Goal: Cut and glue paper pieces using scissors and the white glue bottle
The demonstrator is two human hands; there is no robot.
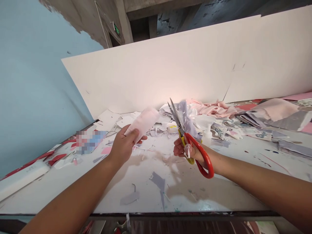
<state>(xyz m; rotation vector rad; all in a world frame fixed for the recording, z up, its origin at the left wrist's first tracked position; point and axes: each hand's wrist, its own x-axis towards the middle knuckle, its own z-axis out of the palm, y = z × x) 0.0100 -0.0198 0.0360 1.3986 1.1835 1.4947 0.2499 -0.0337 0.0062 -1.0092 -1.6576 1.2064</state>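
Observation:
My left hand point(126, 143) is closed around a pale pink, soft-looking folded piece of fabric point(146, 122), thumb on top, held above the table. In my right hand point(179, 149) is a pair of scissors point(189, 138) with a red handle, its blades pointing up and away and slightly parted at the tips. A yellow part lies along the red handle in the same hand; whether it belongs to the scissors I cannot tell. A small clear or white bit shows by the fingers. The scissors and the fabric are apart.
Fabric and paper scraps cover the back of the white table point(146, 169), with pink cloth point(216, 109) at the back right. A white panel point(170, 68) stands behind. Red strips point(57, 159) and a long white roll or bundle point(21, 178) lie left, beside a blue wall point(36, 81).

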